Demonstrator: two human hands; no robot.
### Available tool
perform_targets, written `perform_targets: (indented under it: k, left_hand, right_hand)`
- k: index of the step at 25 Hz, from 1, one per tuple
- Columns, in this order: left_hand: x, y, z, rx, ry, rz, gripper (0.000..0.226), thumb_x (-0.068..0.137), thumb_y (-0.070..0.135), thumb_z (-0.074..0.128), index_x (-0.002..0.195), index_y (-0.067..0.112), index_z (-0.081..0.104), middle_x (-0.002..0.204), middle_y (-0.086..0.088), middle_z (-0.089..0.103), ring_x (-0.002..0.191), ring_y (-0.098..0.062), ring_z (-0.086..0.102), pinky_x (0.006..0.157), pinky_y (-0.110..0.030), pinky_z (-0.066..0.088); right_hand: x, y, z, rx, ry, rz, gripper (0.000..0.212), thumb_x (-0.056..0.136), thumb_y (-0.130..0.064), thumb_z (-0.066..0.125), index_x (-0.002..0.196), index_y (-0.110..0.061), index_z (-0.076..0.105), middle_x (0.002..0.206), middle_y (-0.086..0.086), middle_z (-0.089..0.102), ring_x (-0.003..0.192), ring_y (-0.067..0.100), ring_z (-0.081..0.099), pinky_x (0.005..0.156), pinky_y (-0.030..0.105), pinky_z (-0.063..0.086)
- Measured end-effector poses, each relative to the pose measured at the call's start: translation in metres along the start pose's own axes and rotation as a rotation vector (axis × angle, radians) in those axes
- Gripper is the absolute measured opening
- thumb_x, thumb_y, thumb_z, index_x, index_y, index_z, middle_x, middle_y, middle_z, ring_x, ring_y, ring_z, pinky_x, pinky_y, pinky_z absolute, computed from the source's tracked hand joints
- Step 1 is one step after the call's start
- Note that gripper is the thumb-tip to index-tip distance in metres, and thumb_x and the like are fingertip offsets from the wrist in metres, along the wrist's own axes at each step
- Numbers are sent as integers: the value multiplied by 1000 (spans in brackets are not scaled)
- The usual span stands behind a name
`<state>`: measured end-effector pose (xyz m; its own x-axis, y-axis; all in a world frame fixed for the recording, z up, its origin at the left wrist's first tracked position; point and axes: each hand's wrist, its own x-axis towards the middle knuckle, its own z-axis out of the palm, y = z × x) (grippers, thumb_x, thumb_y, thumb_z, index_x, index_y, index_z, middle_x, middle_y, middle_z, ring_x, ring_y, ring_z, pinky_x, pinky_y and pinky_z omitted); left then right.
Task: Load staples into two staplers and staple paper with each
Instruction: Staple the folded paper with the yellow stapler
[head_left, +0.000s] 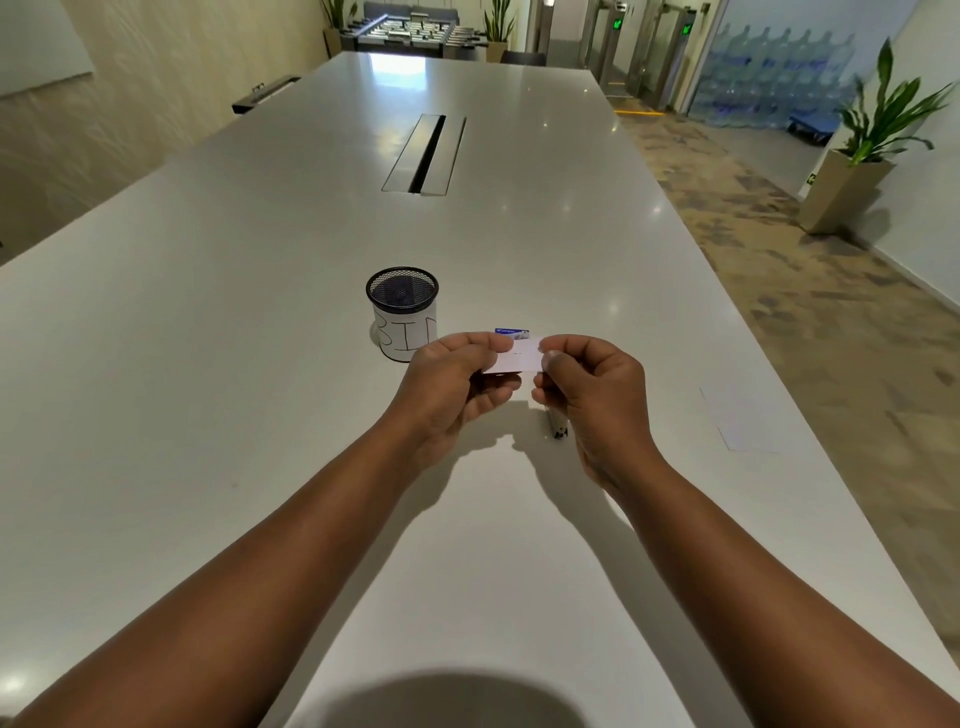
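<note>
My left hand (457, 382) and right hand (592, 387) pinch a small paper slip (514, 358) by its ends above the table (260, 312), long axis left-right. Dark item (558, 427) underneath, possibly a stapler.

both hands (524, 384) raised, apparently pinching

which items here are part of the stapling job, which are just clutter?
Job:
- small paper slip, pinched by left hand and right hand
- blue box behind the slip, likely staples
- dark object under the right hand, possibly a stapler
- paper sheet at the table edge

Lying about:
- mesh cup labelled BIN
- potted plant
</note>
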<state>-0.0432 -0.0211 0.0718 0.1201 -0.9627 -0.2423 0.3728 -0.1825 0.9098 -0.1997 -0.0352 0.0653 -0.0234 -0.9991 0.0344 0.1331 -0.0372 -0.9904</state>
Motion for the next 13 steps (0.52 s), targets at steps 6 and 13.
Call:
perform_targets:
  k: [6,13]
  left_hand:
    - [0,2,3,-67,-18,-46,23,93,-1,55,92,3,78,88,-20,77,71,-22,75,65,-27,62]
    - [1,0,5,-47,-9,-12,22,92,-1,56,92,4,78,92,-20,78,72,-23,76,63,-26,60]
  right_hand:
    - [0,2,-5,50,3,20,11,92,-5,65,94,-7,76,75,7,74,68,19,66,63,26,57]
    - [1,2,-8,78,-4,44,11,91,-10,67,91,-11,77,75,9,74,66,18,66,63,26,56]
